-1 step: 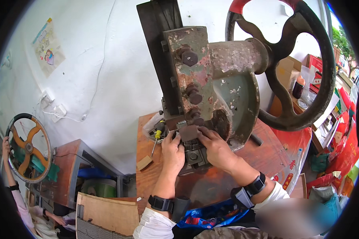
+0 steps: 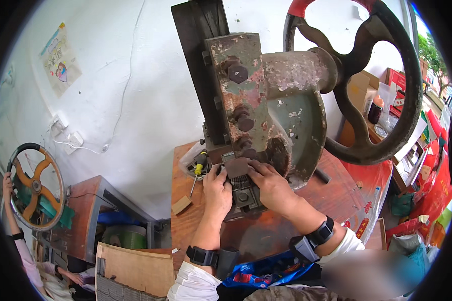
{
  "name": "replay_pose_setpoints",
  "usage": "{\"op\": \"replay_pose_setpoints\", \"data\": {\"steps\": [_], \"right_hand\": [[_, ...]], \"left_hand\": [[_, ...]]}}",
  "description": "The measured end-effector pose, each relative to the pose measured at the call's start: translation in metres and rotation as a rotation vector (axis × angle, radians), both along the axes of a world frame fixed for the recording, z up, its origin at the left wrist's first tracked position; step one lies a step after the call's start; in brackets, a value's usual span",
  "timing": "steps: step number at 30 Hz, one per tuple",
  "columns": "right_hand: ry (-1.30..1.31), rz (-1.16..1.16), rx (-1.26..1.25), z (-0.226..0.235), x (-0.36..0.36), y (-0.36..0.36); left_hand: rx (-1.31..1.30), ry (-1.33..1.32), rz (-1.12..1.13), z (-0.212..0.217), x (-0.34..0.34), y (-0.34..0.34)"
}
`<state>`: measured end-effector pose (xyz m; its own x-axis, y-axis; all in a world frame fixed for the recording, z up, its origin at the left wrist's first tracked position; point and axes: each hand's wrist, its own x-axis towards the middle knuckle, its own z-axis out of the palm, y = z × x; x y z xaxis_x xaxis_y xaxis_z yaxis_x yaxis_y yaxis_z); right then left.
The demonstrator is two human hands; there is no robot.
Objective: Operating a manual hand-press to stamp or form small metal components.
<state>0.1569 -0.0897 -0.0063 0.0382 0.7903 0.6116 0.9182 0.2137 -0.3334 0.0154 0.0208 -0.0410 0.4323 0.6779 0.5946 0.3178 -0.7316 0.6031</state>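
Note:
A heavy hand press point(image 2: 241, 85) with flaking green-grey paint stands before me on a reddish wooden table. At its foot, a flat dark brown block point(image 2: 237, 168) sits above a ridged row of small metal pieces point(image 2: 240, 179) and a bolted die base point(image 2: 244, 196). My left hand point(image 2: 217, 193) is closed at the left side of the block, its thumb against the ridged row. From the right, my right hand point(image 2: 272, 186) reaches in with bent, closed fingers at the block's right edge. What the fingertips pinch is hidden.
A large handwheel point(image 2: 409, 100) rises at right. A yellow-handled screwdriver point(image 2: 198, 169) and a small wood block point(image 2: 181, 205) lie left of the press. A wooden board point(image 2: 135, 268) with rows of dark strips stands lower left. Another person's hand point(image 2: 7, 183) holds a second wheel point(image 2: 36, 186).

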Motion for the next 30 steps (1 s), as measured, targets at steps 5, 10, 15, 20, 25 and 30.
{"op": "replay_pose_setpoints", "data": {"steps": [5, 10, 15, 20, 25, 30], "right_hand": [[0.004, -0.062, -0.195, 0.013, 0.005, 0.012], [0.210, 0.064, -0.096, 0.009, 0.002, 0.008], [0.282, -0.012, 0.076, -0.001, -0.007, 0.013], [0.347, 0.004, -0.005, 0.001, -0.004, 0.021], [0.288, -0.004, 0.014, 0.000, -0.007, 0.016], [0.210, 0.033, 0.024, -0.001, 0.000, 0.010]], "left_hand": [[0.025, 0.035, 0.023, 0.003, 0.001, 0.000], [0.000, -0.010, 0.027, 0.004, 0.002, -0.002], [-0.040, -0.044, -0.029, 0.000, 0.002, 0.003], [-0.033, -0.030, -0.013, 0.001, 0.001, 0.004], [-0.003, 0.013, 0.128, 0.004, -0.001, -0.004], [-0.090, 0.151, 0.044, 0.010, -0.005, -0.009]]}}
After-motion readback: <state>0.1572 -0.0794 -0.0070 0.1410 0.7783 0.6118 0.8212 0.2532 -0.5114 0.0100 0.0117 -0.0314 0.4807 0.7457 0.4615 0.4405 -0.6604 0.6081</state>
